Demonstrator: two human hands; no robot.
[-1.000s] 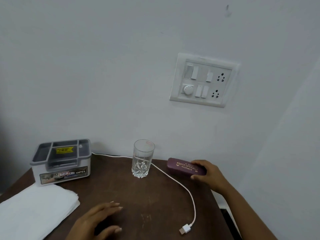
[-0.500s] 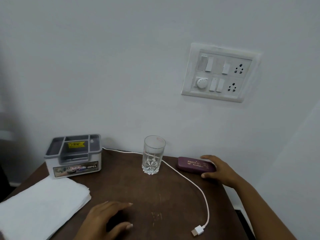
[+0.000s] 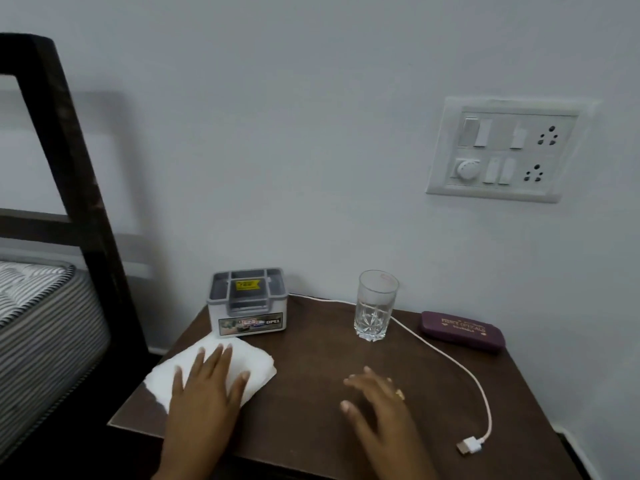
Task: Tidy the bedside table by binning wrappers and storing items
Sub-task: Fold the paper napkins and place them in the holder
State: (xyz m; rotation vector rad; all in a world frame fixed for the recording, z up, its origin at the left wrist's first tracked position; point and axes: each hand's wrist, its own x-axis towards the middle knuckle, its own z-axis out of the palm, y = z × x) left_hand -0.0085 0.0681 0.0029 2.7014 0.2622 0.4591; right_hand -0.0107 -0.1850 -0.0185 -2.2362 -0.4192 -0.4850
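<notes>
Head: right hand (image 3: 377,400) now off case (image 3: 462,330)

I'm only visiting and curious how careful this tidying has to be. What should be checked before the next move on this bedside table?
1. Left hand on the white napkins: ok, it lies flat on top.
2. Right hand free: ok, open and holding nothing.
3. Glass upright: ok.
4. White cable clear of the glass: not ok, it runs right past the base.
5. Purple case closed: ok.
6. Room in the grey organiser: cannot tell.
</notes>
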